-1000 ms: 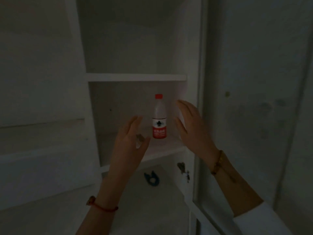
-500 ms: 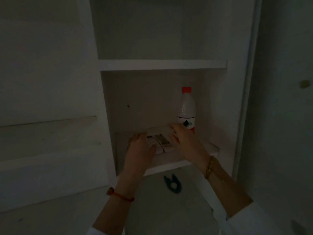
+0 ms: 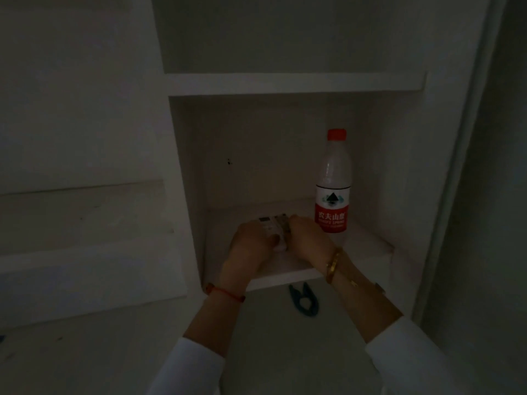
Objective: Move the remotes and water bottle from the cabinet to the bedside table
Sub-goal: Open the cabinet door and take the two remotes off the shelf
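Two white remotes point(image 3: 274, 226) lie side by side on the cabinet shelf point(image 3: 368, 252), mostly covered by my hands. My left hand point(image 3: 252, 246) curls round the left remote, thumb on its top. My right hand point(image 3: 309, 240) grips the right remote from the right side. A clear water bottle point(image 3: 332, 183) with a red cap and red label stands upright on the same shelf, just right of my right hand and apart from it.
A white shelf board point(image 3: 293, 82) closes the compartment from above. White cabinet walls stand on both sides. A dark teal clip-like object point(image 3: 303, 300) lies on the lower surface below the shelf's front edge. The scene is dim.
Both hands dropped from beside the bottle onto the remotes and their fingers closed round them. The camera moved closer and left, so the bottle sits further right.
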`<act>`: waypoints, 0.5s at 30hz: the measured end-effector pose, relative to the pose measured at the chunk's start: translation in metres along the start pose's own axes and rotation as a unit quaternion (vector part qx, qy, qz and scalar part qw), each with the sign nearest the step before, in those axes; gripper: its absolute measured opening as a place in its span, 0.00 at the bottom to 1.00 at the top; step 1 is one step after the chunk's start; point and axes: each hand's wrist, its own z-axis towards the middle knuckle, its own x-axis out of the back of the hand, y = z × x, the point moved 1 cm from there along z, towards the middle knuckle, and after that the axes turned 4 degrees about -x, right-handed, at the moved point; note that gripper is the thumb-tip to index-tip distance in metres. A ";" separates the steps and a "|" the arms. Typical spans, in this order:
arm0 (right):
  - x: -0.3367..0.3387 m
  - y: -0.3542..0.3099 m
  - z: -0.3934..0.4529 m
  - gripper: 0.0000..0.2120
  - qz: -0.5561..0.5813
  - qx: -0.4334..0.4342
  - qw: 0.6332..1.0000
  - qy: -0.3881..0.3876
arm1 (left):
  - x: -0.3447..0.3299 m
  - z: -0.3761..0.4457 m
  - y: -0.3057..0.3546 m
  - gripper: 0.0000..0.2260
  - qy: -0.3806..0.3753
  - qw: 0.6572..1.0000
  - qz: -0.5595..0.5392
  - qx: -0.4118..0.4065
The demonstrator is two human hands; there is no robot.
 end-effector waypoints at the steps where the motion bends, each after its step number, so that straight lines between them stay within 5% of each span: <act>1: 0.000 -0.001 0.000 0.12 0.017 -0.010 1.000 0.005 | 0.002 -0.001 0.004 0.15 -0.001 1.000 -0.003 0.001; 7: 0.011 -0.013 -0.011 0.18 0.080 -0.032 0.996 0.018 | 0.011 -0.004 0.012 0.11 0.001 0.994 -0.097 0.059; 10: 0.015 -0.018 -0.017 0.18 0.111 -0.039 0.993 0.000 | 0.012 -0.002 0.008 0.29 0.009 0.982 -0.170 0.085; 12: 0.015 -0.016 -0.020 0.07 0.146 -0.053 0.988 -0.005 | 0.011 -0.002 0.003 0.29 0.018 0.975 -0.199 0.099; 15: 0.012 -0.008 -0.020 0.19 0.246 -0.084 0.966 -0.003 | 0.009 -0.006 -0.001 0.26 0.031 0.959 -0.263 0.098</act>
